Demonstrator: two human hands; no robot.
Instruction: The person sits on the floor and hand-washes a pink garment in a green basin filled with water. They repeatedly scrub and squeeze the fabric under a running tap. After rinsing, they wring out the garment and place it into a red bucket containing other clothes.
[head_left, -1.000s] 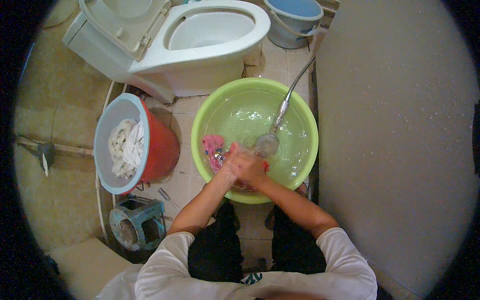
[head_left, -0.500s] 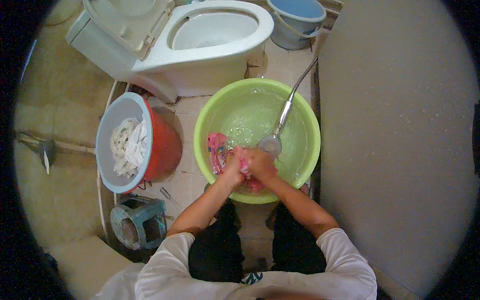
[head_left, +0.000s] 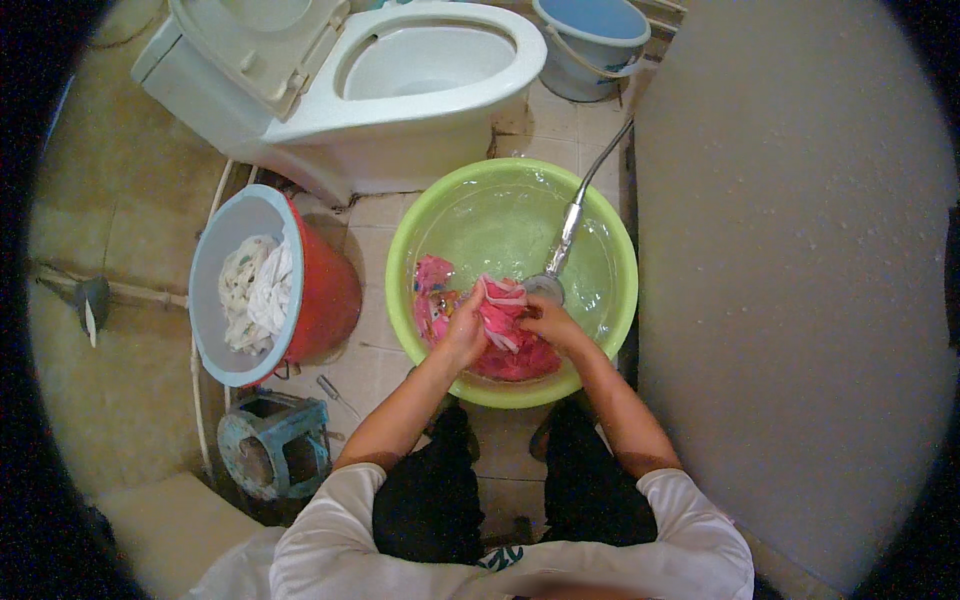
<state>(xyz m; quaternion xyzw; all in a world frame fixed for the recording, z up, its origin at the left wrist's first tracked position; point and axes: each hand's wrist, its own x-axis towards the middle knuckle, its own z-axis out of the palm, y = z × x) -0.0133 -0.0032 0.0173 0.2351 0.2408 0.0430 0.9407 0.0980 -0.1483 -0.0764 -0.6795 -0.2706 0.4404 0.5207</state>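
pink cloth (head_left: 503,318) is located between the fingers of both hands, bunched, over the green basin (head_left: 394,285). the left hand (head_left: 464,328) has its fingers closed on the left side of the cloth. the right hand (head_left: 553,326) has its fingers bent narrow, gripping the right side. wet red-pink fabric (head_left: 516,364) lies in the water (head_left: 490,225) just below the fingers, toward the person; whether it is part of the same piece cannot be determined. a patterned pink cloth (head_left: 432,275) lies in the basin left of the left fingers. the shower head (head_left: 545,287) is just beyond the right fingers, its handle (head_left: 568,235) angled away to the right. well left of the left fingers stands a red bucket (head_left: 332,290) containing white laundry (head_left: 262,290).
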